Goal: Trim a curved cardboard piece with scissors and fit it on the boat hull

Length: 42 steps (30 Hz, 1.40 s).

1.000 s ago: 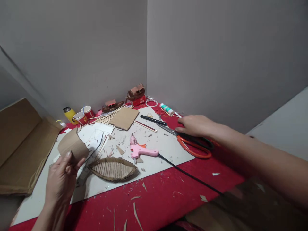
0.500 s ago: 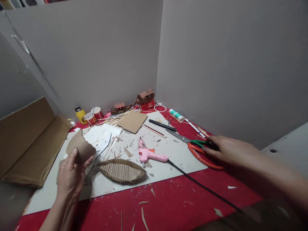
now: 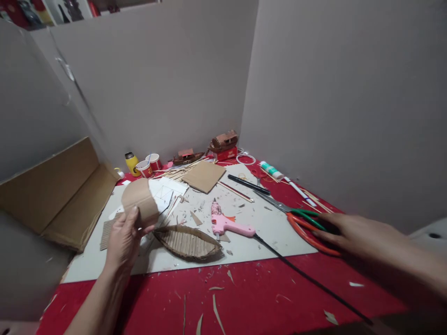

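Observation:
My left hand (image 3: 126,237) pinches a curved piece of brown cardboard (image 3: 140,197), thumb in front, above the left part of the white board (image 3: 87,263). My right hand (image 3: 344,235) is at the handles of large scissors (image 3: 303,219), one loop green and the other orange. Its fingers are apart and touch the handles, while the scissors lie flat with the blades pointing away to the left. A boat-shaped cardboard hull (image 3: 188,243) with a ribbed floor rests between the hands. Just right of it lies a pink glue gun (image 3: 232,225) with a black cord.
A flat cardboard square (image 3: 204,176), a black pen (image 3: 248,184) and thin sticks (image 3: 178,172) lie farther back. Two model boats (image 3: 223,141), paper cups (image 3: 144,169) and a yellow bottle (image 3: 132,164) stand by the wall. A folded cardboard box (image 3: 75,204) is at left. Scraps litter the red tabletop (image 3: 258,293).
The view has swung a little left, so everything sits farther right. My left hand has raised the cardboard piece slightly. The fingers of my right hand have spread and drawn back slightly along the scissor handles.

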### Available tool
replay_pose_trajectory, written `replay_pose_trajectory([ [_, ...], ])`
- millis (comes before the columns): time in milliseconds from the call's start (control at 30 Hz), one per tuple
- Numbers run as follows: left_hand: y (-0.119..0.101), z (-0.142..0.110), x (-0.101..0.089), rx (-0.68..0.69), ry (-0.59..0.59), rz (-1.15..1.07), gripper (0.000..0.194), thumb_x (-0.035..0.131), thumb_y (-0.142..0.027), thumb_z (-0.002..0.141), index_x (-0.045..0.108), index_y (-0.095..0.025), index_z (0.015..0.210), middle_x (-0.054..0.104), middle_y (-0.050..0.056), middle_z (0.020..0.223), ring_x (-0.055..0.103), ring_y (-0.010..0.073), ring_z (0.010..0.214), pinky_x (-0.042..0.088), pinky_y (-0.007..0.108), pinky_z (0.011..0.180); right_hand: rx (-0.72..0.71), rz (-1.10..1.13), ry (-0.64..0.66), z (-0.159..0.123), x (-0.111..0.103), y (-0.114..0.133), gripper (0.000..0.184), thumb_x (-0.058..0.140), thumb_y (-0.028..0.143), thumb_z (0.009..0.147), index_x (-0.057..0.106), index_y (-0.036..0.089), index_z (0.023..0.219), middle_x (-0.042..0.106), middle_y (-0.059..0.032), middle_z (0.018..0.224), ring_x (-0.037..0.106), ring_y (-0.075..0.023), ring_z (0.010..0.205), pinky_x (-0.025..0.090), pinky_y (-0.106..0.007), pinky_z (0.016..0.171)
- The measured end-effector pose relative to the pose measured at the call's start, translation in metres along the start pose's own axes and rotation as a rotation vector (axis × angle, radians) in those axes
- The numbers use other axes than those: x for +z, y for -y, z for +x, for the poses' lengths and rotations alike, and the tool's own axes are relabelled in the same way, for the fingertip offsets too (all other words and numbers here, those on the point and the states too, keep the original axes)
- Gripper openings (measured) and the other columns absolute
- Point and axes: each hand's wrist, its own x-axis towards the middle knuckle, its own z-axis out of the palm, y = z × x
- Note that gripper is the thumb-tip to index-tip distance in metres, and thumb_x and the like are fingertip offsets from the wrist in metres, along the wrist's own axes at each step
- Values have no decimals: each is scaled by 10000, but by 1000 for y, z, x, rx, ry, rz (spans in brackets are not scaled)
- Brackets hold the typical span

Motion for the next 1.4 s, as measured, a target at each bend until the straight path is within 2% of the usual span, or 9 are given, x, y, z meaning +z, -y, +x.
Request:
replay_pose_trajectory([
  [133, 0, -8, 2, -48, 180, 55, 336, 793, -339, 676, 718, -144, 939, 733, 80, 937, 699, 205, 785, 605, 297, 615, -114, 107, -217, -13, -18, 21, 267, 490, 505, 805, 616, 312, 940, 684, -167, 1107, 645, -355, 981, 501, -487, 776],
  [300, 3, -22, 6, -140, 405, 124, 307, 788, -332, 693, 737, -138, 926, 742, 104, 895, 697, 210, 745, 592, 311, 642, -759, 213, -749, -36, -37, 95, 205, 483, 332, 896, 561, 263, 1073, 674, -130, 1034, 654, -270, 950, 516, -440, 860],
  [433, 7, -34, 8, -167, 583, 158, 194, 748, -308, 751, 744, -151, 864, 727, 73, 790, 658, 157, 663, 581, 288, 646, -1123, 117, -798, -30, -36, 163, 496, 568, 259, 886, 428, 193, 1357, 535, -196, 1311, 530, -291, 1195, 491, -455, 939],
  [533, 7, -40, 9, -197, 663, 177, 210, 744, -318, 754, 749, -150, 880, 714, 69, 746, 649, 165, 653, 579, 298, 640, -1265, 62, -828, -14, -33, 198, 493, 511, 231, 915, 404, 198, 1394, 450, -197, 1418, 448, -298, 1285, 462, -497, 955],
  [700, 6, -48, 11, -205, 733, 204, 258, 724, -310, 774, 735, -170, 990, 708, 67, 807, 653, 184, 704, 591, 320, 644, -1512, 13, -749, 3, -26, 222, 370, 461, 219, 933, 533, 136, 1286, 640, -196, 1214, 591, -266, 1106, 494, -454, 874],
  [933, 4, -53, 11, -123, 757, 213, 173, 718, -291, 781, 736, -173, 905, 689, 31, 762, 626, 150, 659, 561, 284, 667, -1526, 447, -472, -2, -2, 224, 356, 515, 269, 888, 578, 146, 1216, 737, -112, 946, 696, -171, 814, 547, -274, 703],
  [1233, 10, -49, 16, -151, 710, 187, 270, 739, -346, 753, 720, -166, 953, 703, 35, 844, 614, 147, 730, 509, 226, 674, -1297, -31, -874, -9, -3, 216, 294, 428, 124, 923, 613, 87, 1148, 719, -178, 1044, 690, -236, 912, 575, -355, 738],
  [1333, 10, -43, 12, -154, 692, 155, 272, 736, -313, 757, 714, -175, 991, 713, 41, 865, 632, 157, 755, 509, 236, 704, -1282, 6, -715, -15, -6, 217, 377, 441, 97, 899, 554, 74, 1258, 648, -225, 1190, 641, -271, 1051, 554, -421, 824],
  [1400, 6, -37, 6, -165, 684, 124, 304, 736, -302, 751, 704, -185, 1030, 714, 44, 871, 645, 165, 757, 510, 241, 707, -1309, 131, -456, -16, -13, 213, 557, 534, 149, 860, 418, 114, 1403, 524, -226, 1360, 529, -287, 1223, 502, -459, 929],
])
